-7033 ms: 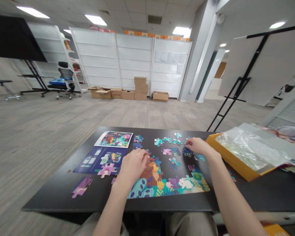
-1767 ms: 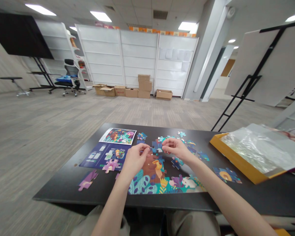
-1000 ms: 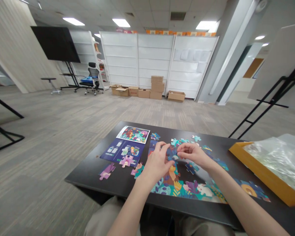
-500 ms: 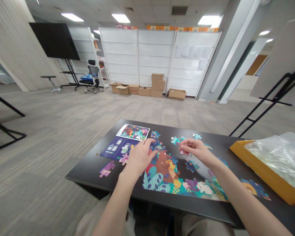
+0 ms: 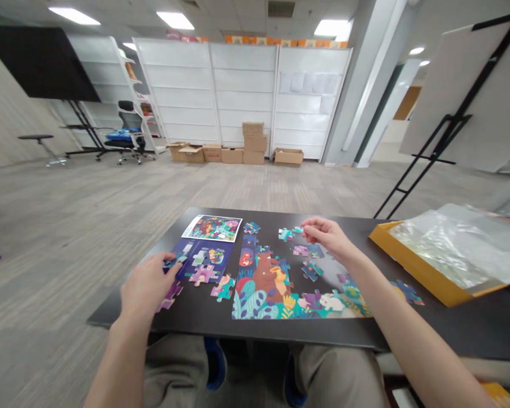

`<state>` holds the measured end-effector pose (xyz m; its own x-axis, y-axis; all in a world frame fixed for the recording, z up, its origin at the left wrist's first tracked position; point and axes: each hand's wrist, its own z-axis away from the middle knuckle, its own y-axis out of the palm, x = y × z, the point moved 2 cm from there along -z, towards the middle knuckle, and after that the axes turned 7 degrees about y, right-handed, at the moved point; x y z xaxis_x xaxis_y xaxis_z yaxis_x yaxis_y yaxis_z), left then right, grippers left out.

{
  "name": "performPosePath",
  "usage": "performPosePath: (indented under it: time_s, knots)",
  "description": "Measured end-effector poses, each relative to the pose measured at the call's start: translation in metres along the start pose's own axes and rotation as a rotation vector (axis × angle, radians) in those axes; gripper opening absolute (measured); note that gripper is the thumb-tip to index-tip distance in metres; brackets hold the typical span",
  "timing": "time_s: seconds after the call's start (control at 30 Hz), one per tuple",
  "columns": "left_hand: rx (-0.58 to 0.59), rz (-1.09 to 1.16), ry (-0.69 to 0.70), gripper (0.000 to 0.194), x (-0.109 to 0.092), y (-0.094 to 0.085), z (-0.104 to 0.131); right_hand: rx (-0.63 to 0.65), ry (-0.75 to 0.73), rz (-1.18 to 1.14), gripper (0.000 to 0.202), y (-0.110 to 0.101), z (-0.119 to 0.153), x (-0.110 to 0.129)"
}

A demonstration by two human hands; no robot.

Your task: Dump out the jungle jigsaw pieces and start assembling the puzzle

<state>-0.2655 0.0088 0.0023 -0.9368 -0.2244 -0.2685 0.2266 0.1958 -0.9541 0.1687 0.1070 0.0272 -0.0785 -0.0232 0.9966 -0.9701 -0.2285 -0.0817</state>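
Note:
My left hand (image 5: pixel 142 286), at the table's left side, has a dark blue puzzle piece (image 5: pixel 170 263) between thumb and fingers over the purple sheet (image 5: pixel 186 249). Towards the back of the table, my right hand (image 5: pixel 326 235) pinches the edge of a teal puzzle piece (image 5: pixel 296 231). Between the hands lies the joined part of the puzzle (image 5: pixel 266 283), showing a brown bear, leaves and a white rabbit. Loose pieces surround it: a pink one (image 5: pixel 203 274), a teal and orange one (image 5: pixel 223 288) and a dark blue one (image 5: pixel 311 270).
The printed reference picture (image 5: pixel 212 228) overlaps the purple sheet on the black table (image 5: pixel 195 314). A yellow box (image 5: pixel 412 272) with clear plastic stands at the right. Cardboard boxes (image 5: pixel 255 143) line the far white shelving; a board stand (image 5: pixel 433 153) rises at the right.
My left hand has moved left, away from the joined puzzle, uncovering its upper left part. My right hand has shifted slightly towards the back to the teal piece. The view has turned right.

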Motion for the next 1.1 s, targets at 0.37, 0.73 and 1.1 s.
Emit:
performPosePath:
  time_s: [0.37, 0.73, 1.1]
  knots:
    - [-0.139, -0.117, 0.194, 0.042, -0.018, 0.008, -0.009, -0.287, -0.088, -0.147, 0.054, -0.052, 0.000, 0.017]
    - [-0.040, 0.148, 0.710, 0.020, -0.136, 0.035, 0.004, -0.320, -0.132, -0.070, 0.050, -0.078, 0.008, 0.023]
    - [0.056, 0.280, 0.920, 0.011, -0.214, 0.050, 0.027, -0.531, 0.208, 1.195, 0.015, -0.068, 0.012, 0.012]
